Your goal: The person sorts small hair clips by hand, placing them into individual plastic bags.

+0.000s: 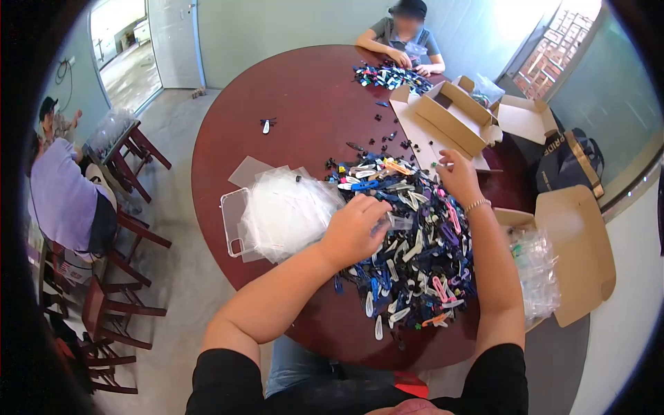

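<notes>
A large heap of hair clips [415, 245] in black, white, blue, pink and orange lies on the round table before me. My left hand [354, 229] is closed at the heap's left side, its fingers on a small clear plastic bag [401, 223] that sticks out to the right. My right hand [458, 176], a bracelet at its wrist, hovers over the heap's upper right edge. Its fingers are curled together in a pinch; what is between them is too small to make out. Beside my left hand, a pile of clear plastic bags [283, 211] partly covers a clear phone-case-shaped tray [234, 225].
Open cardboard boxes [449, 117] stand at the right back, and another box [577, 256] holds filled bags [536, 277]. Across the dark red table [277, 104], a person [408, 41] handles a second clip pile [391, 76]. People and wooden stools [114, 311] are at left.
</notes>
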`<state>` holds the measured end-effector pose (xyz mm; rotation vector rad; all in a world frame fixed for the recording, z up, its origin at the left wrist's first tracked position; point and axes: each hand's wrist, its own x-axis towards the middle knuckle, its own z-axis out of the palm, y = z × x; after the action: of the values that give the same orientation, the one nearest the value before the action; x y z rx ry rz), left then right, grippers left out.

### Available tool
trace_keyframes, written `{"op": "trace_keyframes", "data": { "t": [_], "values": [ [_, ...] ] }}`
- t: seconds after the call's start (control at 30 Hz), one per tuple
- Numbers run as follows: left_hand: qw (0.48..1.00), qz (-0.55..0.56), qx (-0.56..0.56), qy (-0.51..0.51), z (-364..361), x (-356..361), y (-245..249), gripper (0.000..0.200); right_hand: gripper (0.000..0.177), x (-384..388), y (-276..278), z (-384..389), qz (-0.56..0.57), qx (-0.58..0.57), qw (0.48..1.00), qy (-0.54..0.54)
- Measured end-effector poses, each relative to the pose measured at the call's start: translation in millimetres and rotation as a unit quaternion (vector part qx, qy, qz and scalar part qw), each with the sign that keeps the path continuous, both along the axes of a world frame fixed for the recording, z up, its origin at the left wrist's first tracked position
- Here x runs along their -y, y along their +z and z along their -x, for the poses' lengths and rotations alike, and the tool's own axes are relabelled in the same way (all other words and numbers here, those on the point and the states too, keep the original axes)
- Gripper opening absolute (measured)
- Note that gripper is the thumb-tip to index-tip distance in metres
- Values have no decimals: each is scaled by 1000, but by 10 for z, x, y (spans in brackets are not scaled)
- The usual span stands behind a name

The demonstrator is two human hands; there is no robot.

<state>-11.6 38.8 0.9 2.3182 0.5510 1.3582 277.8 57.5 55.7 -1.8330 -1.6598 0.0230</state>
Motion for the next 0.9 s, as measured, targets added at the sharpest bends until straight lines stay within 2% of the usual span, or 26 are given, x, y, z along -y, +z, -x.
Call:
{"op": "trace_keyframes", "data": {
  "t": [0.17, 0.27, 0.3, 0.4, 0.43, 0.5, 0.57, 0.63, 0.67, 0.73, 0.83, 0.9],
  "values": [
    [1000, -14, 20, -18, 19, -49, -43, 31, 47, -1066, -439, -769, 98, 168, 980, -41],
    [999, -2, 11, -33, -12, -81, -114, 31, 46, -1454, -623, -1140, 158, 204, 964, -69],
    [1000, -1, 11, -28, -14, -77, -116, 31, 46, -1547, -679, -1244, 158, 205, 964, -65],
    [999, 6, -7, -49, -7, -43, -76, 29, 42, -1812, -852, -1402, 236, 127, 953, -140],
    [999, 9, -9, -47, -18, -48, -89, 29, 42, -1870, -820, -1349, 240, 126, 953, -137],
    [998, 24, -17, -60, -35, -36, -125, 28, 37, -1983, -679, -1236, 364, 58, 922, -119],
    [998, 29, -20, -60, -40, -33, -128, 27, 34, -2074, -752, -1028, 337, 48, 935, -104],
    [997, 31, -22, -60, -46, -30, -123, 27, 43, -2209, -873, -931, 268, 82, 958, 59],
    [997, 25, -26, -65, -46, -26, -122, 26, 43, -2215, -885, -838, 270, 81, 958, 59],
    [997, 19, -31, -67, -38, -23, -119, 24, 60, -2107, -645, -287, 291, 67, 954, 14],
    [998, 24, -26, -58, -33, -25, -107, 28, 68, -2129, -518, -30, 309, 126, 942, 43],
    [997, 35, -20, -66, -27, -31, -110, 27, 71, -2060, -452, 130, 298, 120, 945, 64]
  ]
}}
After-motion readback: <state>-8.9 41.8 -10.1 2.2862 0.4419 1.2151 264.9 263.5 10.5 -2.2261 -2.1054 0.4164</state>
